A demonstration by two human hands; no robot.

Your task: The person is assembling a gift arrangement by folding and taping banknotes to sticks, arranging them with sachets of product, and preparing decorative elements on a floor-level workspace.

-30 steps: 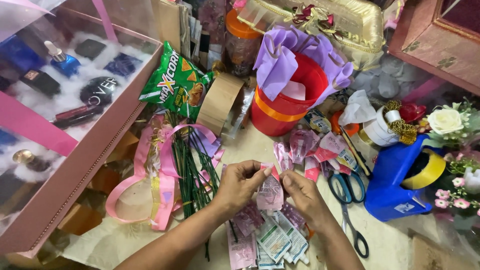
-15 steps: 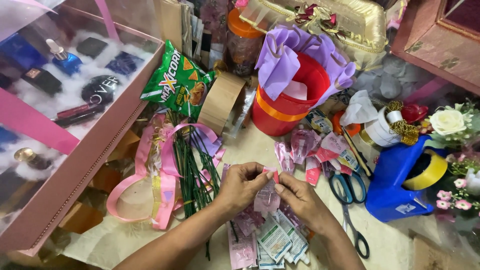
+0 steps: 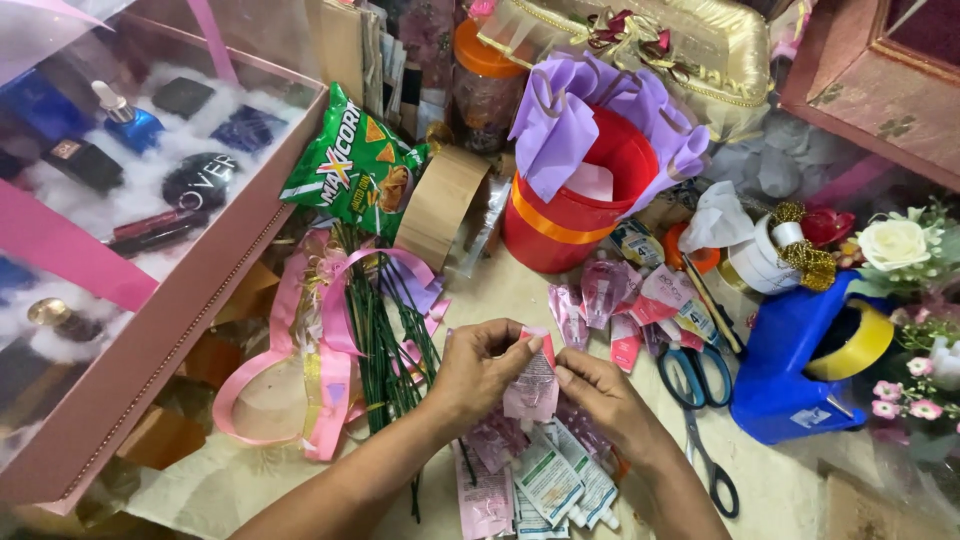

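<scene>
Pink sachet [image 3: 531,385] stands upright, long axis vertical, pinched between both hands' fingers [image 3: 520,347]

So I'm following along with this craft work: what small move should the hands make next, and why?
Probably fold or pinch the pink sachet tighter: both the left hand and right hand grip it above the sachet pile, green stems beside them.

Your only bare tabletop [image 3: 500,290] lies just ahead; green stems [image 3: 385,340] crowd the left, scissors [image 3: 690,375] the right, the red bucket [image 3: 570,200] blocks beyond.
</scene>
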